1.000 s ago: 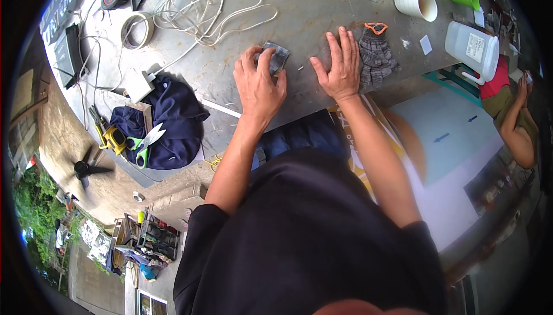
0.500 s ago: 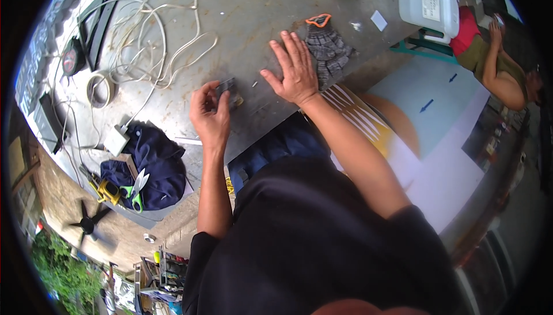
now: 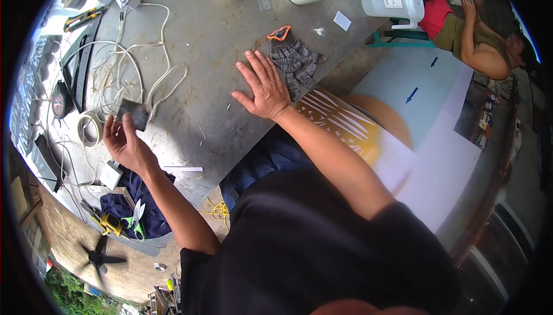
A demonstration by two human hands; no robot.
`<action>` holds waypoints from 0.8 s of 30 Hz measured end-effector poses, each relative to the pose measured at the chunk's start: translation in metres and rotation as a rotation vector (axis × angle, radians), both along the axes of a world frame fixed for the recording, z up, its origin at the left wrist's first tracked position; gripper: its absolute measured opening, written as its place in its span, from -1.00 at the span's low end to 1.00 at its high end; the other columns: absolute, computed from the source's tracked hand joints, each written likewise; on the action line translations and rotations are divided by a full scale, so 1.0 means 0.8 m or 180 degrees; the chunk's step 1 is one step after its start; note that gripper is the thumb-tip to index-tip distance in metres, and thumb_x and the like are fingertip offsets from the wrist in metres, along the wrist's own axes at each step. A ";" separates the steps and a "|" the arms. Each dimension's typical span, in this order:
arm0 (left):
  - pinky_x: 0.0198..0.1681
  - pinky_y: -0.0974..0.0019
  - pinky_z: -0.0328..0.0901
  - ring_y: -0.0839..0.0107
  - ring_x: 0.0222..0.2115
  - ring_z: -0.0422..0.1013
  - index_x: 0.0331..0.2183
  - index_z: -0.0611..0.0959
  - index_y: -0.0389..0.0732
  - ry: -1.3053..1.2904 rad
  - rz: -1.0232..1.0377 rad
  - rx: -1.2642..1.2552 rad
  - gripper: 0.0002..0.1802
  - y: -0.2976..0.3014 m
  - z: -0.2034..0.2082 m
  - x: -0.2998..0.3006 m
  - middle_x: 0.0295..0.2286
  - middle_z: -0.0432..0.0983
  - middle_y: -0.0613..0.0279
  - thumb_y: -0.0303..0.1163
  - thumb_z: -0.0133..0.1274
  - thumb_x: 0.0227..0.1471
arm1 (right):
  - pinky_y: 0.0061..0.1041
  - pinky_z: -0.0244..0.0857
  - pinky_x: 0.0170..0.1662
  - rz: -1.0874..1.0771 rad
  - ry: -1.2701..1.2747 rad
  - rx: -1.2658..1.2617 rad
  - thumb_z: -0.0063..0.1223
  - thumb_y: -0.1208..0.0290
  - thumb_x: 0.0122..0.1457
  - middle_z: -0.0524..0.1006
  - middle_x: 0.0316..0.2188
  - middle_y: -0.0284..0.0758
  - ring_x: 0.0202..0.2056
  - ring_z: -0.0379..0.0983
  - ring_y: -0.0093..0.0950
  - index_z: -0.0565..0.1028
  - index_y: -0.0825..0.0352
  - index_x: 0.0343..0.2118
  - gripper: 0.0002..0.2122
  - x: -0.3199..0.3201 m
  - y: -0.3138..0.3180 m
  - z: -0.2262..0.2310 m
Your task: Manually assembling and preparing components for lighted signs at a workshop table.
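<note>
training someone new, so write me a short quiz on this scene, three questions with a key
1. Which thing does the left hand touch: (a) cup, (b) dark square, (c) tape measure?
2. True or false: the right hand is clenched in a fist.
3. Which green-handled tool lies on the dark blue cloth?

Key:
1. b, with its thumb over it.
2. False: it is open, palm down, beside the grey glove.
3. Scissors.
</note>
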State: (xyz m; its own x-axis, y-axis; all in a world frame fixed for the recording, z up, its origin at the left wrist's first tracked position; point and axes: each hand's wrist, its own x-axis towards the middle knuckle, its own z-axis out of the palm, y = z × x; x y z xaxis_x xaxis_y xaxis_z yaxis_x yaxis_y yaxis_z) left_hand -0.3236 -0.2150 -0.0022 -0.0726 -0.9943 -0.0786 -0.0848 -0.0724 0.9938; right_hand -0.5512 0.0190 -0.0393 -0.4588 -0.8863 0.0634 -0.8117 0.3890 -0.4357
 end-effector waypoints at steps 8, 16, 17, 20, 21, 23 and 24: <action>0.01 0.26 0.19 0.32 -0.14 0.22 0.06 0.44 -0.34 -0.1882 -0.0030 -0.0932 -0.27 0.066 0.005 0.004 -0.10 0.34 0.13 -0.19 0.41 0.00 | -0.06 -0.04 0.39 -0.0014 -0.0007 -0.0027 0.14 -0.04 0.18 0.14 0.36 -0.09 0.38 0.03 -0.06 0.32 0.20 0.27 -0.34 -0.005 0.001 0.001; -0.17 0.21 0.28 0.25 -0.34 0.42 -0.30 0.67 -0.21 -0.1988 -0.1191 -0.2066 -0.74 0.080 -0.024 -0.029 -0.40 0.55 0.21 -0.42 0.40 -0.06 | -0.05 -0.07 0.40 -0.0027 -0.0084 0.0008 0.11 -0.07 0.19 0.08 0.39 -0.11 0.40 -0.02 -0.08 0.25 0.19 0.32 -0.30 -0.005 0.006 -0.001; -0.08 0.13 0.24 0.21 -0.28 0.40 -0.30 0.67 -0.18 -0.2074 -0.1132 -0.2154 -0.71 0.075 -0.033 -0.027 -0.37 0.52 0.23 -0.32 0.41 -0.07 | -0.06 -0.08 0.41 -0.0020 -0.0115 0.0011 0.10 -0.07 0.20 0.08 0.39 -0.11 0.40 -0.02 -0.09 0.26 0.19 0.32 -0.31 -0.004 0.005 -0.001; 0.05 0.03 0.13 0.17 -0.14 0.34 -0.29 0.67 -0.14 -0.2829 -0.0911 -0.2610 -0.64 0.060 -0.048 -0.030 -0.26 0.45 0.19 -0.15 0.41 -0.07 | -0.08 -0.11 0.42 0.0008 -0.0153 -0.0014 0.06 -0.09 0.22 0.08 0.39 -0.10 0.40 -0.04 -0.09 0.25 0.21 0.32 -0.31 -0.006 0.004 0.000; 0.14 -0.07 0.01 0.11 0.00 0.21 -0.18 0.63 -0.11 -0.2956 -0.0896 -0.2364 -0.48 0.056 -0.061 -0.020 -0.13 0.33 0.10 0.05 0.34 -0.04 | -0.09 -0.08 0.41 0.0006 -0.0210 -0.0105 0.09 -0.06 0.21 0.10 0.38 -0.09 0.39 -0.01 -0.08 0.30 0.22 0.29 -0.34 -0.007 0.004 0.003; 0.16 -0.08 -0.02 0.09 0.04 0.17 -0.11 0.59 -0.11 -0.2960 -0.0794 -0.2314 -0.41 0.059 -0.069 -0.027 -0.09 0.29 0.06 0.12 0.30 -0.03 | -0.09 -0.05 0.40 -0.0018 -0.0269 -0.0213 0.13 -0.02 0.20 0.12 0.37 -0.08 0.38 0.02 -0.06 0.34 0.23 0.26 -0.37 -0.011 0.008 0.005; 0.18 -0.10 -0.05 0.06 0.07 0.13 -0.04 0.56 -0.11 -0.2946 -0.0678 -0.2234 -0.33 0.060 -0.073 -0.029 -0.05 0.26 0.02 0.18 0.26 -0.01 | -0.11 0.01 0.38 0.0090 -0.0311 -0.0590 0.19 0.04 0.17 0.18 0.33 -0.08 0.34 0.09 -0.06 0.41 0.24 0.19 -0.42 -0.015 0.013 0.007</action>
State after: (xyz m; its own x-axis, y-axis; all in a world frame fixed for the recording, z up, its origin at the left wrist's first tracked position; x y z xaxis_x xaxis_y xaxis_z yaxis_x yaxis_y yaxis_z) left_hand -0.3469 -0.1672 -0.0603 -0.4446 -0.8155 0.3705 -0.7383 0.5678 0.3640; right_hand -0.5633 0.0297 -0.0338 -0.4459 -0.8762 0.1830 -0.7715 0.2725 -0.5750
